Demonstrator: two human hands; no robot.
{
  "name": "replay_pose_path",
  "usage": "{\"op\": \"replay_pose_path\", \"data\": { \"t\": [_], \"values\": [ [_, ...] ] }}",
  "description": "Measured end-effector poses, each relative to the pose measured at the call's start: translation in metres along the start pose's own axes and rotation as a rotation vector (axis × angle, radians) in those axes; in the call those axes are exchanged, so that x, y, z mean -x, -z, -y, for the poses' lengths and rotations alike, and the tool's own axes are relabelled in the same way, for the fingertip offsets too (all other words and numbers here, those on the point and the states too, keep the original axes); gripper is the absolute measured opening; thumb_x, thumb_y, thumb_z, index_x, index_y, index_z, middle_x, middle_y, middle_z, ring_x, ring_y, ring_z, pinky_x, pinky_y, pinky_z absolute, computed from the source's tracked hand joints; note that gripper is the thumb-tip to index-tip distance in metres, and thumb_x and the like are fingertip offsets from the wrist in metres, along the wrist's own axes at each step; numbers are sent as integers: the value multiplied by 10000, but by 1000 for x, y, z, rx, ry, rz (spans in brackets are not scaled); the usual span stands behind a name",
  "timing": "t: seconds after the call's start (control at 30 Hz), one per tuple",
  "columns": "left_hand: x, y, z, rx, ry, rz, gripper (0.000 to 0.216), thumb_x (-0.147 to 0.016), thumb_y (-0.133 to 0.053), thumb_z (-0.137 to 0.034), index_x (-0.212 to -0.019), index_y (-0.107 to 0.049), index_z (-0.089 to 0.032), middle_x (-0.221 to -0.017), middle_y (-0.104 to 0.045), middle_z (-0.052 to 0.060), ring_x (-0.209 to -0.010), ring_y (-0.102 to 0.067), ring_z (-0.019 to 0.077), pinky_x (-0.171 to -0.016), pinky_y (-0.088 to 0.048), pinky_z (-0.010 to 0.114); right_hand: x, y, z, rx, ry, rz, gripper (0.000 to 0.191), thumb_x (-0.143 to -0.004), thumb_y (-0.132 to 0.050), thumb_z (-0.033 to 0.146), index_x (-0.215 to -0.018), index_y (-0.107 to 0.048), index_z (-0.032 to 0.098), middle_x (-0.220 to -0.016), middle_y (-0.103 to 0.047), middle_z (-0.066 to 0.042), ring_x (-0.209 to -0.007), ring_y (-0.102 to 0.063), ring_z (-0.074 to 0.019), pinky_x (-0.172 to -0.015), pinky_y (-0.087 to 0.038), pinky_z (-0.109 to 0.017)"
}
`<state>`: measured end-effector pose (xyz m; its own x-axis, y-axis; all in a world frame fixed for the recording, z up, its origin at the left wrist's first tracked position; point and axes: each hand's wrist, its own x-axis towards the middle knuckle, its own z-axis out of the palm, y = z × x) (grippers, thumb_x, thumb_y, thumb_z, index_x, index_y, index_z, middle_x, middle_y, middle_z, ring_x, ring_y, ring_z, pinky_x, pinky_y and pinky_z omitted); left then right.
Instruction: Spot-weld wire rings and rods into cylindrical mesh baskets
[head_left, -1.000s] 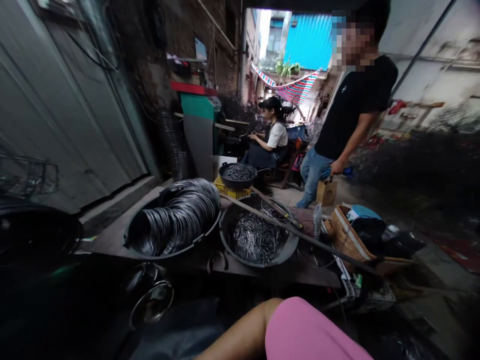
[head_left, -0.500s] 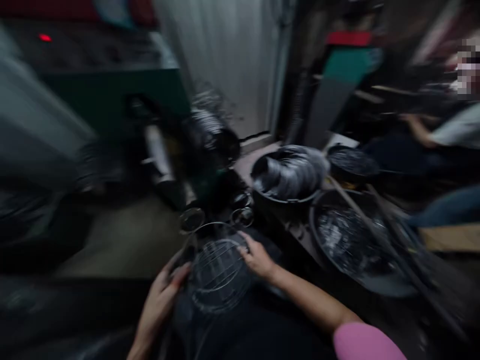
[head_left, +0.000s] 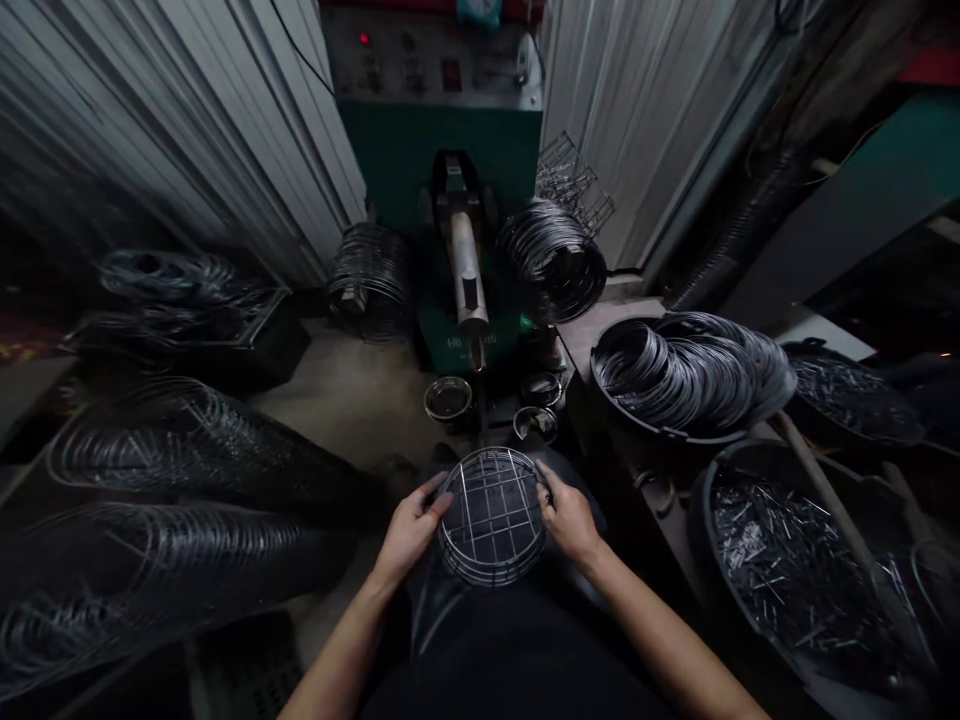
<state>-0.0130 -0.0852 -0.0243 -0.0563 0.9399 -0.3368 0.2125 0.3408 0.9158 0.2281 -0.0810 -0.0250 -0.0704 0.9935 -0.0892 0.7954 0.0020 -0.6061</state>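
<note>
A round wire basket (head_left: 491,515) with a grid of crossing wires lies over my lap, between both hands. My left hand (head_left: 411,528) grips its left rim, thumb on top. On the opposite rim my right hand (head_left: 570,515) is closed, with its fingers curled around the wire. Beyond the basket stands a green machine (head_left: 442,130) with a metal arm (head_left: 466,265) pointing down toward me. Small round bowls, one at the left (head_left: 448,398) and one at the right (head_left: 535,424), sit at the machine's foot.
On the right, a tub of wire rings (head_left: 694,432) stands behind a tub of short metal pieces (head_left: 705,540). Coils of wire rings (head_left: 555,250) hang beside the machine. To the left lie long stacks of wire rings (head_left: 202,545) and a dark bin (head_left: 281,340).
My view has swung left, so the machine is now straight ahead and the person at the right is mostly out of sight. The basket stays in both hands, now more level.
</note>
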Motion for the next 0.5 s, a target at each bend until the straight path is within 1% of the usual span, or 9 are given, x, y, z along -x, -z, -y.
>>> {"op": "replay_pose_path", "data": {
  "t": [0.17, 0.27, 0.33, 0.4, 0.5],
  "values": [
    [-4, -1, 5, -13, -13, 7, 568, -693, -622, -452, -1155, -611, -121, -1178, -635, 107, -1122, -569, 270, -1019, -398, 391, 5, 1, -1, 57, -15, 11, 474, -842, -406, 190, -1305, -505, 170, -1069, -693, -104, -942, -666, -229, -823, -505, -309],
    [-5, 0, 7, -29, -25, 19, 571, -701, -609, -466, -1155, -612, -120, -1184, -631, 106, -1124, -567, 273, -1026, -391, 397, 9, -2, -4, 43, -25, -5, 450, -842, -416, 208, -1276, -533, 174, -1049, -700, -106, -923, -672, -240, -814, -509, -325],
    [-5, 0, 8, -38, -27, 17, 570, -697, -607, -472, -1150, -618, -127, -1185, -631, 100, -1131, -562, 274, -1028, -388, 396, 10, -5, -7, -14, -19, -28, 429, -845, -417, 215, -1250, -553, 179, -1043, -701, -105, -933, -668, -240, -822, -508, -335],
    [-4, 0, 9, -55, -32, 17, 577, -691, -602, -485, -1146, -622, -130, -1192, -626, 95, -1146, -552, 271, -1038, -379, 384, 10, -6, -11, -117, 7, -63, 393, -854, -419, 236, -1210, -578, 189, -1066, -694, -96, -965, -655, -228, -843, -500, -333],
    [-2, 0, 12, -72, -37, 12, 604, -683, -593, -506, -1155, -617, -130, -1219, -607, 92, -1175, -530, 263, -1057, -357, 366, 8, -8, -15, -292, 51, -116, 324, -842, -483, 300, -1110, -634, 199, -1049, -698, -79, -967, -646, -212, -851, -492, -325]
  ]
}}
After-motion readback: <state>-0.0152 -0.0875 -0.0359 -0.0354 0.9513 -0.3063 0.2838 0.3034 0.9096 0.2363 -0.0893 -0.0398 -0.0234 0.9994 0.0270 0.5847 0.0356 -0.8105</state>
